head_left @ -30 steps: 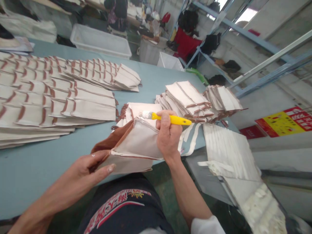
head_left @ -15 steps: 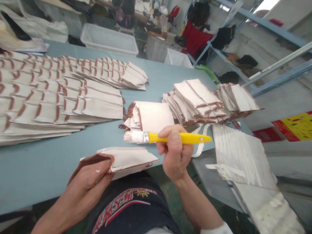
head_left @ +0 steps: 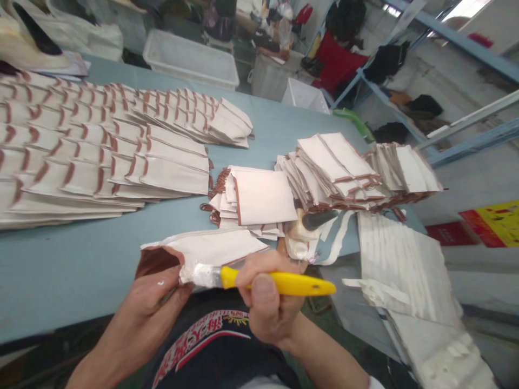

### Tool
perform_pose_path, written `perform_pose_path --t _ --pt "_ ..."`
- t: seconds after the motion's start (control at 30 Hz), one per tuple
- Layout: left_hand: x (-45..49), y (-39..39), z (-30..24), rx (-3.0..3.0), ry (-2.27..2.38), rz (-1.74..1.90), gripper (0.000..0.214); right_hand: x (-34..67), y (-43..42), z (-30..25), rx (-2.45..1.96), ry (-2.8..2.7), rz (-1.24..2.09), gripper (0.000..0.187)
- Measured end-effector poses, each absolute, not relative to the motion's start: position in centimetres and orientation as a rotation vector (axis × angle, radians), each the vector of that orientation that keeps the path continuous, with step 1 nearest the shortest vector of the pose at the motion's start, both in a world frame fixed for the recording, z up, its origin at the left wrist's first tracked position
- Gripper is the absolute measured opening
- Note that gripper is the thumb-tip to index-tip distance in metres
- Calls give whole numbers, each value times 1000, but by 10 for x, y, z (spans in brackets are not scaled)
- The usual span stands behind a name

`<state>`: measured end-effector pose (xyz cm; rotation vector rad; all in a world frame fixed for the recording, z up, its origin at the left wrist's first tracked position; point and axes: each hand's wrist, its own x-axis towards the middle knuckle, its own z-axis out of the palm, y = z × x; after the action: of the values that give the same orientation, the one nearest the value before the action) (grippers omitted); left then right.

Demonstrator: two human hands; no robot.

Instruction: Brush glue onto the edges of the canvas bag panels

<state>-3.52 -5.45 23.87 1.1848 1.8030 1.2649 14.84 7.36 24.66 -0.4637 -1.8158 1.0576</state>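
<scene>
My left hand (head_left: 156, 292) pinches the near edge of a cream pouch (head_left: 219, 246) with a brown lining, its mouth gaping toward the left. In my right hand (head_left: 270, 297) is a paintbrush (head_left: 300, 283) with a yellow handle, held between thumb and fingers. The brush's whitish bristles touch the pouch beside its open mouth, close to my left fingertips. Just beyond lies a small stack of cream pouches (head_left: 265, 197) with brown edging and cords. Partly behind my right hand stands a pale container with a black handle-like piece (head_left: 320, 219).
Overlapping rows of pouches (head_left: 170, 162) cover the table's left side. Two more piles (head_left: 336, 156) sit at the right. A white strip (head_left: 338, 237) hangs near the table edge, beside a pale ribbed sheet (head_left: 405, 259). Plastic bins (head_left: 190, 62) stand behind the blue table (head_left: 60, 281).
My right hand has brought the brush down and left onto the pouch. The pouch has tilted and its mouth shows wider. The pale container has come into sight behind my right hand.
</scene>
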Motion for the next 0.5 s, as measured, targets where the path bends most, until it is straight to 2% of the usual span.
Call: perform_pose_path --t 0.3,0.4,0.5 --pt "-42 -32 245 1136 1760 1188 30 133 83 259 -457 -1672 1247 34" --pt "-42 -19 255 1083 1712 1200 38 125 93 269 -426 -1518 1359 39" --pt "-43 -13 259 926 1745 1208 34 125 106 274 -580 -1408 1296 46"
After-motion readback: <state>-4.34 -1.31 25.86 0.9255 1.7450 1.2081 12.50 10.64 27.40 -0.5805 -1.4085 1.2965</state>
